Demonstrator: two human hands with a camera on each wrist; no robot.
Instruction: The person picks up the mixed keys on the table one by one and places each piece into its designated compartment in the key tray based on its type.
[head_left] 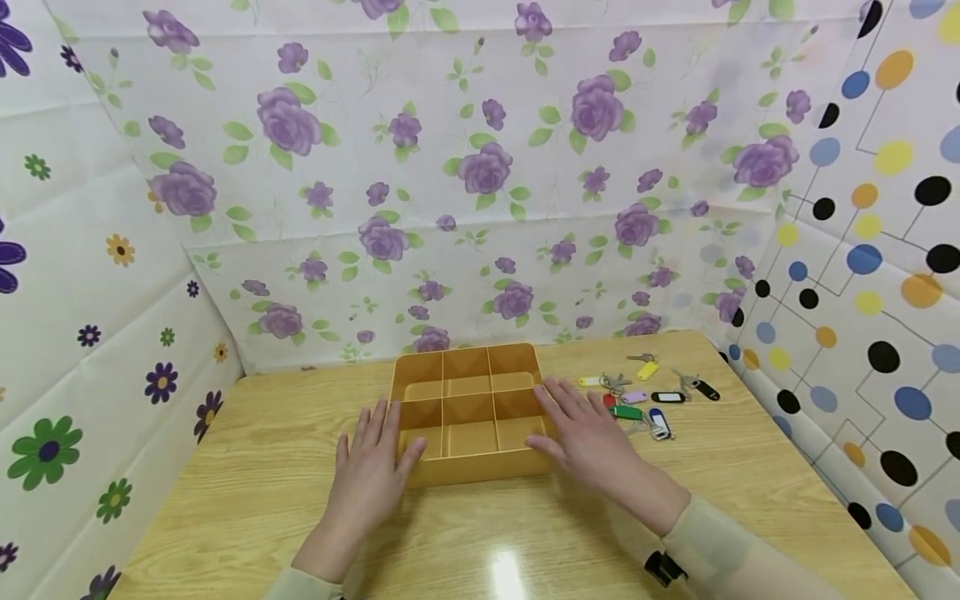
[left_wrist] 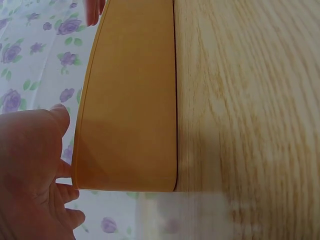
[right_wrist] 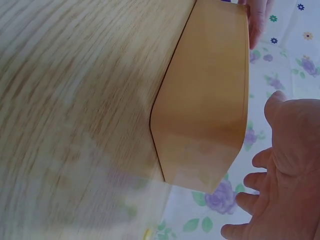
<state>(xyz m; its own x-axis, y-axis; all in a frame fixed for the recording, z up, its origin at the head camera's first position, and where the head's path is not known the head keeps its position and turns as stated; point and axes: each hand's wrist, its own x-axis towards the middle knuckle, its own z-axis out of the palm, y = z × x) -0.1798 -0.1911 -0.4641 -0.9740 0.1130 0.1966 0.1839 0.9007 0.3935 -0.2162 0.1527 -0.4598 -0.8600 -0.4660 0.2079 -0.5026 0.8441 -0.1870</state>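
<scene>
An orange-tan organizer box [head_left: 480,468], split by dividers into two rows of three compartments, sits on the table. Nothing lies in the compartments that show. My left hand [head_left: 367,471] is at the box's left side, fingers extended and thumb over the front left corner. On the other side, my right hand [head_left: 588,437] has its fingers spread along the right rim, with the thumb toward the front right compartment. From the left wrist, the box's front wall [left_wrist: 130,100] stands beside the palm; the right wrist view shows the box's near corner [right_wrist: 200,115] apart from the relaxed fingers.
Right of the box lie several keys with coloured tags, among them a green tag [head_left: 627,412], a blue tag [head_left: 659,422], a purple tag [head_left: 634,397] and a yellow tag [head_left: 648,370]. Flower-patterned cloth [head_left: 480,208] hangs behind the wooden table [head_left: 285,433].
</scene>
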